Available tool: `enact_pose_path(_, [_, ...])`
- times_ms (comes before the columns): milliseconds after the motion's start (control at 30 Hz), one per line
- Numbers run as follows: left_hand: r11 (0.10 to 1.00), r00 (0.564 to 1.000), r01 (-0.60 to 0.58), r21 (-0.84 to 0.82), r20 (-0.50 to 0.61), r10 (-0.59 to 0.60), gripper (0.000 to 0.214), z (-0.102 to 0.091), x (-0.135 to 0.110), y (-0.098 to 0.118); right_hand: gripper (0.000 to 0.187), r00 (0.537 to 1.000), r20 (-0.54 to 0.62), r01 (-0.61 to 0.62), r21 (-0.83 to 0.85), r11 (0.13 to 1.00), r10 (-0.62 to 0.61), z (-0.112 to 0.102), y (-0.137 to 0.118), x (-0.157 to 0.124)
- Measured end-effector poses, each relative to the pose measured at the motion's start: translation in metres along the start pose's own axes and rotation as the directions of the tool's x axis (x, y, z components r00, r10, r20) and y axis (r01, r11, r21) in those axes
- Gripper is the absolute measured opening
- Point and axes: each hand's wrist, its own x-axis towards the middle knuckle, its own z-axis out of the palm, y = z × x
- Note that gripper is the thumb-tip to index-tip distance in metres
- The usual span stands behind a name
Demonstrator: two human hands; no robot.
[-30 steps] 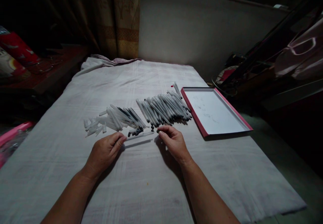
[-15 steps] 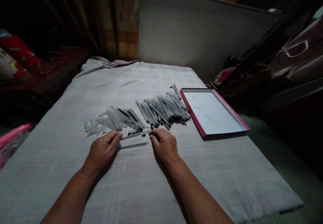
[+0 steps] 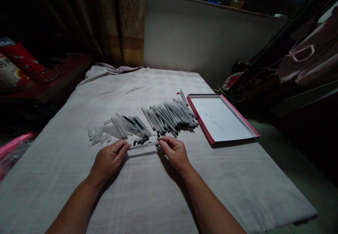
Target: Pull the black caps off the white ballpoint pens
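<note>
My left hand (image 3: 111,157) is closed in a pinch on one end of a clear pen barrel (image 3: 142,145), held nearly level above the cloth. At the barrel's right end, my right hand (image 3: 176,153) pinches a small black plug (image 3: 157,143); it meets the barrel's tip, though how far it is seated I cannot tell. Just beyond the barrel lie several loose black plugs (image 3: 142,140). Behind my left hand is a heap of clear caps and tubes (image 3: 116,126). A larger pile of clear pens with black ends (image 3: 171,115) lies beyond my right hand.
A shallow box lid with a pink rim (image 3: 198,121) lies right of the pens. The white cloth (image 3: 137,198) covers the table. A dark side table (image 3: 60,77) with containers stands at left, a pink basket (image 3: 16,144) below it.
My right hand has brought the black plug up to the barrel's end, where a small offset showed before. The barrel has become more level. The view has shifted slightly.
</note>
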Motion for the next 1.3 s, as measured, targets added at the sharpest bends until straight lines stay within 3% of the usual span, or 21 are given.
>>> enact_pose_path(300, [1.0,1.0,0.006,-0.001,-0.012,-0.006,0.042,0.002,0.0,-0.001,0.019,0.994,0.094,-0.065,0.041,0.997,0.061,0.0,0.0,0.0])
enact_pose_path(433, [0.998,0.997,0.056,0.023,-0.062,-0.054,0.041,-0.004,0.001,-0.008,0.021,0.997,-0.017,-0.077,0.086,0.993,0.079,-0.007,0.0,0.006])
enact_pose_path(500, [0.988,0.973,0.149,0.047,-0.184,-0.138,0.04,-0.011,0.003,-0.014,0.024,0.981,-0.141,-0.11,0.179,0.978,0.136,-0.014,0.0,0.012])
enact_pose_path(567, [0.962,0.919,0.264,0.074,-0.321,-0.228,0.038,-0.018,0.003,-0.019,0.029,0.945,-0.243,-0.143,0.292,0.946,0.218,-0.02,-0.001,0.016])
enact_pose_path(633, [0.937,0.869,0.342,0.078,-0.406,-0.283,0.037,-0.023,0.004,-0.023,0.034,0.918,-0.288,-0.153,0.379,0.913,0.273,-0.021,-0.002,0.019])
enact_pose_path(733, [0.939,0.843,0.344,0.002,-0.441,-0.308,0.036,-0.023,0.004,-0.025,0.035,0.917,-0.288,-0.139,0.414,0.9,0.274,-0.013,-0.004,0.019])
enact_pose_path(1000, [0.946,0.874,0.279,-0.165,-0.364,-0.321,0.047,-0.012,0.007,-0.026,0.02,0.972,-0.183,-0.117,0.165,0.979,0.147,0.023,0.002,0.024])
enact_pose_path(1133, [0.95,0.893,0.25,-0.189,-0.335,-0.301,0.046,-0.009,0.008,-0.025,0.015,0.985,-0.163,-0.064,-0.06,0.996,0.054,0.026,0.009,0.026])
enact_pose_path(1300, [0.96,0.928,0.204,-0.19,-0.275,-0.252,0.044,-0.003,0.006,-0.019,0.014,0.99,-0.102,0.059,-0.299,0.952,-0.094,0.026,0.011,0.025])
